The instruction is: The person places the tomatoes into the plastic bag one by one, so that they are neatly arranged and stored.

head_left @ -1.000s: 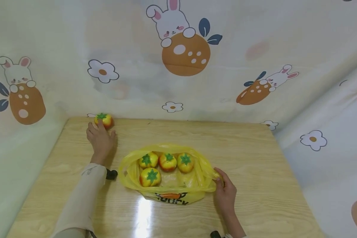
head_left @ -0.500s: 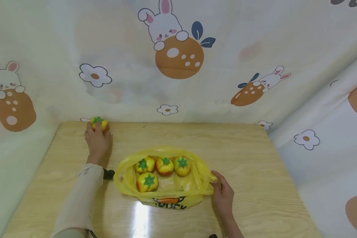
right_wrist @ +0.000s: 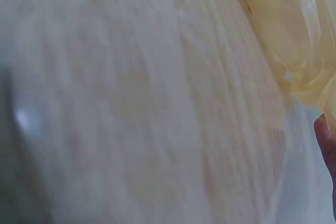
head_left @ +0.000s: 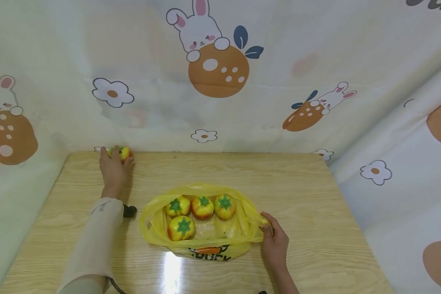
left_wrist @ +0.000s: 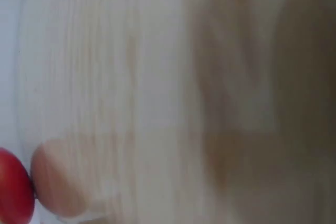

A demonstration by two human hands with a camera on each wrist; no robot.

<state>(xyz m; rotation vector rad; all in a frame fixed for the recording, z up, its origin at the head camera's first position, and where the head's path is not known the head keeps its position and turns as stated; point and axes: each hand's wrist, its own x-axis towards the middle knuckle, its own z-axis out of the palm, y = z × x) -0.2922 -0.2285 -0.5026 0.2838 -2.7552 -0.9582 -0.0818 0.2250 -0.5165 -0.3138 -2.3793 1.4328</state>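
At the far left of the table, in the head view, lies a yellow-red persimmon (head_left: 125,154) with green leaves on top. My left hand (head_left: 112,171) reaches over it from the near side, fingers spread and thumb to its right, partly covering it. The left wrist view catches only the persimmon's red side (left_wrist: 13,187). My right hand (head_left: 276,245) pinches the right rim of a yellow plastic bag (head_left: 209,245), whose mouth is spread wide. Several similar persimmons (head_left: 181,228) sit inside the bag. In the right wrist view, a fingertip (right_wrist: 325,137) touches the crumpled yellow plastic.
The wooden table (head_left: 297,183) ends at a cloth backdrop (head_left: 150,114) printed with rabbits and flowers, right behind the far persimmon. The bag stands mid-table, between both arms. A dark cable (head_left: 116,286) hangs by the left sleeve (head_left: 92,241).
My left hand's fingers have spread wider and cover more of the far persimmon's left side. The right hand keeps its pinch on the bag. The head view has shifted slightly.
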